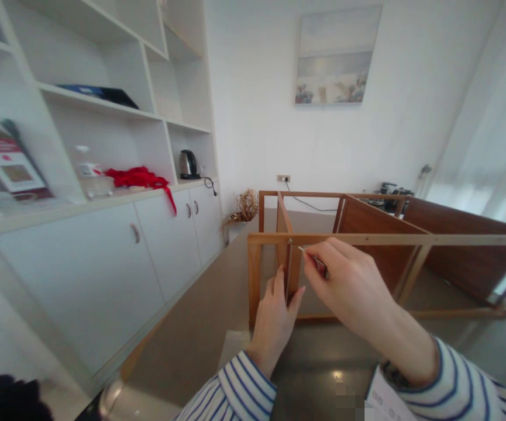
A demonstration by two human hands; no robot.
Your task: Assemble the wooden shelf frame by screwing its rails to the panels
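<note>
A wooden shelf frame (404,240) lies on its side on the table, its long rail running off to the right. My left hand (274,316) grips an upright wooden board (295,272) near the frame's left end, fingers on one side and thumb on the other. Just above it, a small metal screw (290,241) shows at the rail where the board meets it. My right hand (344,280) is closed in a pinch on a thin metal hex key (302,249). Its pale tip points left, slightly right of and below the screw, apart from it. Fingers hide most of the key.
The grey table (182,339) reaches under the frame. A white cabinet (81,275) stands along the left, with a kettle (188,164) and red cloth (141,177) on it. A white device with digits (386,397) lies by my right sleeve. Dried plants (247,206) stand behind.
</note>
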